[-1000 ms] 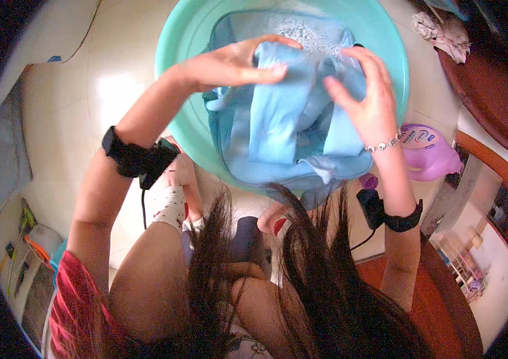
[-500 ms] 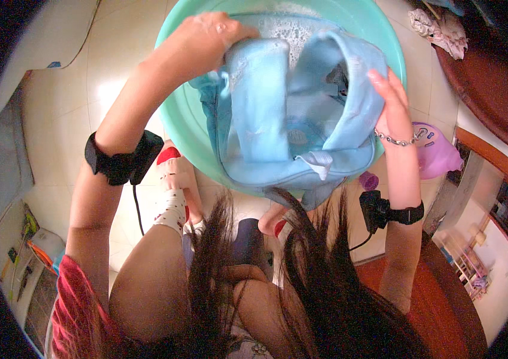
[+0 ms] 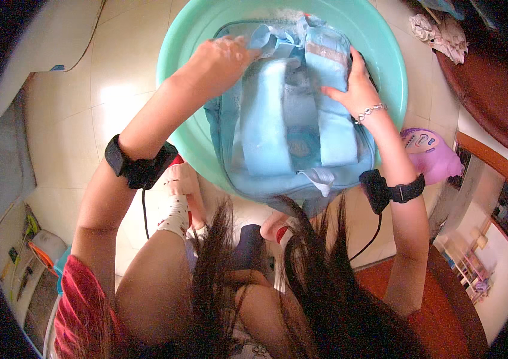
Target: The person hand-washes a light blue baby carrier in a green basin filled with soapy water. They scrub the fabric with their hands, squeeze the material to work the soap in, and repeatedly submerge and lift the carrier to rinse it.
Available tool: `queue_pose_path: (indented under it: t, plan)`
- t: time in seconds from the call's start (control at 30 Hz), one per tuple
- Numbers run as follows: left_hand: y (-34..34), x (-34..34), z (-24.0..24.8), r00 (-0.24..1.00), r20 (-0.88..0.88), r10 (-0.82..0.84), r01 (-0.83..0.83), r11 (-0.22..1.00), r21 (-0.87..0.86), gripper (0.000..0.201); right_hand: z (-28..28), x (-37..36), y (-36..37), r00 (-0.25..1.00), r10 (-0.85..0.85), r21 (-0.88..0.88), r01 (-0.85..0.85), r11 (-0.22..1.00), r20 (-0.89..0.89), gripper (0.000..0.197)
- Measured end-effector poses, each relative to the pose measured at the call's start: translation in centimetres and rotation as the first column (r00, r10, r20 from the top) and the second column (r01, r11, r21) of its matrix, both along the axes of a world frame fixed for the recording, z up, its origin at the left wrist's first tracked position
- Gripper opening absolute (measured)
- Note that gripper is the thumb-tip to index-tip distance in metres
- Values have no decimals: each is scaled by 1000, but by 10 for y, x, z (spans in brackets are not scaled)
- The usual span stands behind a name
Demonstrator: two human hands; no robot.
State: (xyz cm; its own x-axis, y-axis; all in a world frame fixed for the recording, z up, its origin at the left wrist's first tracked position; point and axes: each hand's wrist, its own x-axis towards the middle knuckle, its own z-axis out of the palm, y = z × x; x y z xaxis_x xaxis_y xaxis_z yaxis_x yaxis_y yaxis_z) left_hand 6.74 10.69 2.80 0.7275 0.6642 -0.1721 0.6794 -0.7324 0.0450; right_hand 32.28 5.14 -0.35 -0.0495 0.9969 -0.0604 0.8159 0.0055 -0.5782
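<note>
- Left grip point(image 3: 224, 60) at the far-left part of the load: knuckles up, fingers bent down beside the pale blue webbing loop point(image 3: 263, 37), and with the fingertips hidden I cannot tell what it has closed on, if anything.
- Right grip point(image 3: 358, 90) spread wide, thumb on top of the right strap point(image 3: 334, 131), fingers along that strap's right edge; bracelet point(image 3: 371, 113) just behind.
- Between them, what a floppy customer: the blue backpack point(image 3: 304, 110) lies strap side up in the green basin point(image 3: 390, 66), its near edge up by the basin's near rim.
- It looks soaked, so I'd call it heavy for its size, soft, sagging in the middle, and likely slick where the suds point(image 3: 284, 15) gather at the far side; hardly fragile, though.
- Best hold, in my judgement? Those broad straps: the left strap point(image 3: 269, 119) and its partner look padded, wide enough to fill a palm. One in each hand should spread the weight.
- Poorer choice, surely: the small pale tab point(image 3: 319, 179) on the near edge, thin and easily pinched, but probably too small for so wet a load.
- Farther out, right of the basin, a purple bottle point(image 3: 433, 155) on the tiled floor point(image 3: 110, 107).
</note>
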Motion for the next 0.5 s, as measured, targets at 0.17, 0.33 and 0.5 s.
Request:
queue_pose_path:
  t: [0.17,0.33,0.5]
  plan:
    - [-3,17,-1,926,333,-176,157,984,85,41,15,-18,13,791,382,-108,-379,919,477,103]
    - [-45,54,8,999,50,-4,28,875,-483,67,-12,-18,10,719,532,-346,-410,844,447,102]
    - [-55,58,-33,967,-244,-75,-25,923,-385,88,-37,-20,3,719,556,-445,-372,814,417,100]
